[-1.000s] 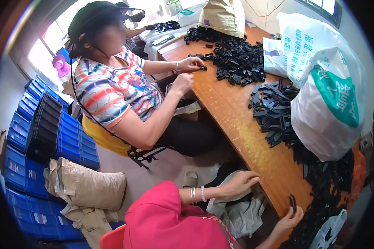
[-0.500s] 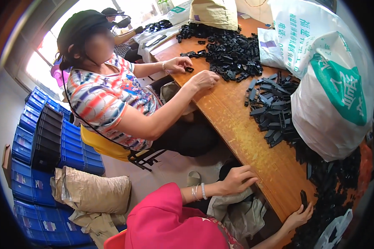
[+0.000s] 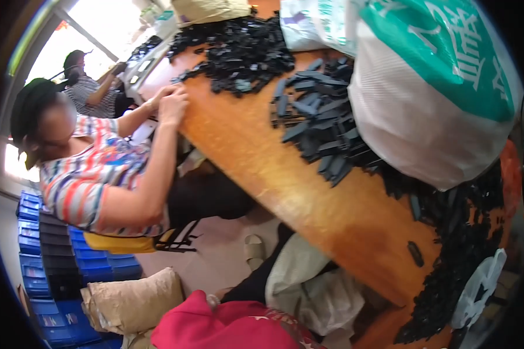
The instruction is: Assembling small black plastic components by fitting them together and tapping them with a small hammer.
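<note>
Left hand point(image 3: 223, 292), near, mostly hidden beside black trousers point(image 3: 259, 282): grip cannot be told; right hand: out of view; black piece point(image 3: 415, 254), one, loose on table point(image 3: 332, 227), right; near heap point(image 3: 442, 291), plentiful, left to handle; amount finished unclear

So the person's got on a bright pinkish-red fabric top point(image 3: 186, 326), fairly loose-looking, with soft folds bunching up around the left sleeve point(image 3: 199, 303). It's mostly one solid colour, but down the front there's a darker, busy multicoloured print point(image 3: 288, 328) with pale star shapes point(image 3: 262, 318) near it. That bit's kinda blurry, so can't make out the finer details tbh. Below that it's black fabric trousers point(image 3: 255, 292), pretty plain. There's also a pale, chunky bracelet point(image 3: 213, 301) at the left wrist, partly smeared, right by the pinkish-red cloth.
</note>
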{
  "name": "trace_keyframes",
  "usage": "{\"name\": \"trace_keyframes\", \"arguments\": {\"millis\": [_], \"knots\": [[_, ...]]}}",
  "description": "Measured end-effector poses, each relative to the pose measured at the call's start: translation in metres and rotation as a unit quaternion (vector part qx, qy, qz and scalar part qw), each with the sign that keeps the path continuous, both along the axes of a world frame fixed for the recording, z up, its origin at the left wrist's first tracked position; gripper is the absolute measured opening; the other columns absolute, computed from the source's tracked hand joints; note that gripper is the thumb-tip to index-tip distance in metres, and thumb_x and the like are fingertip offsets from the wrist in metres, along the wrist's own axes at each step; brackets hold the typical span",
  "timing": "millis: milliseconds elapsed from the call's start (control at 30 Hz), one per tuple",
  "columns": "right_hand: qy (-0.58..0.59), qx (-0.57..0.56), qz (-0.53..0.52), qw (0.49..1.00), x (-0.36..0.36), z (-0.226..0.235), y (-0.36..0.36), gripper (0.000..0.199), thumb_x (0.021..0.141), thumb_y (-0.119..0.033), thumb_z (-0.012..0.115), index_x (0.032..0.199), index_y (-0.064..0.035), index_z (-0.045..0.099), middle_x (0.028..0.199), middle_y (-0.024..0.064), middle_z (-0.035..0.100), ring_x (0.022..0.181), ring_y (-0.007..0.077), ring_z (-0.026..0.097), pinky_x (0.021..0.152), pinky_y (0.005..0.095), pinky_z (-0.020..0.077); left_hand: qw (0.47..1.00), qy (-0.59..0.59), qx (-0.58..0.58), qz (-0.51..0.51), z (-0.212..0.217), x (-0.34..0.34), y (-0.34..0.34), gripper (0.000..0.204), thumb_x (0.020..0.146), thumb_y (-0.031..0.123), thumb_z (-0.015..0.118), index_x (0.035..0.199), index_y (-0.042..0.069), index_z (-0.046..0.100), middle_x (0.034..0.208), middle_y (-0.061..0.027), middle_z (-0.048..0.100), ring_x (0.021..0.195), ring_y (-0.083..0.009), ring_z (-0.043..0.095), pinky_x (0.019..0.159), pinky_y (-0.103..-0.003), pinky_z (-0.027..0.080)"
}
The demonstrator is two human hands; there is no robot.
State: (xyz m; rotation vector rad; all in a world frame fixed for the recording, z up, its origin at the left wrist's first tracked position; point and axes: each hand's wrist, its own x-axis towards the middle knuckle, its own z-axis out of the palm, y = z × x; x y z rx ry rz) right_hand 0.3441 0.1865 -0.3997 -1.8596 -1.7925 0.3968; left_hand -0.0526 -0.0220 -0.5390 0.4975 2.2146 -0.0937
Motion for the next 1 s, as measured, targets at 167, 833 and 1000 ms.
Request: {"name": "trace_keyframes", "arguments": {"millis": [167,833,1000], "knots": [[-0.043,-0.049,0.009,0.998,0.026,0.003,0.008,0.026,0.094,-0.013,0.049,0.109,0.0017,0.064,0.108,0.0210,0.064,0.102,0.0338,0.061,0.084,0.0399,0.0478,0.999,0.010,0.032,-0.028,-0.006,0.022,0.029,0.047,0.085,0.040,0.058,0.107,-0.001,0.060,0.097,-0.0262,0.060,0.091,-0.0372,0.061,0.083,-0.043,0.047],[-0.015,-0.297,-0.185,0.937,-0.066,0.079,-0.363,0.029,0.093,-0.020,0.051,0.107,0.0004,0.065,0.105,0.0227,0.065,0.099,0.0342,0.062,0.083,0.0407,0.0484,0.921,0.044,0.185,-0.339,0.056,-0.097,-0.069,0.031,0.087,0.030,0.058,0.091,-0.001,0.058,0.080,-0.0183,0.055,0.076,-0.0289,0.055,0.071,-0.038,0.045],[0.014,-0.337,-0.182,0.924,-0.088,0.075,-0.344,0.029,0.093,-0.021,0.051,0.107,0.0000,0.065,0.104,0.0231,0.065,0.099,0.0343,0.062,0.082,0.0409,0.0486,0.900,0.052,0.241,-0.358,0.061,-0.118,-0.023,0.027,0.088,0.027,0.059,0.087,0.000,0.058,0.076,-0.0163,0.054,0.072,-0.0268,0.054,0.068,-0.037,0.044]]}}
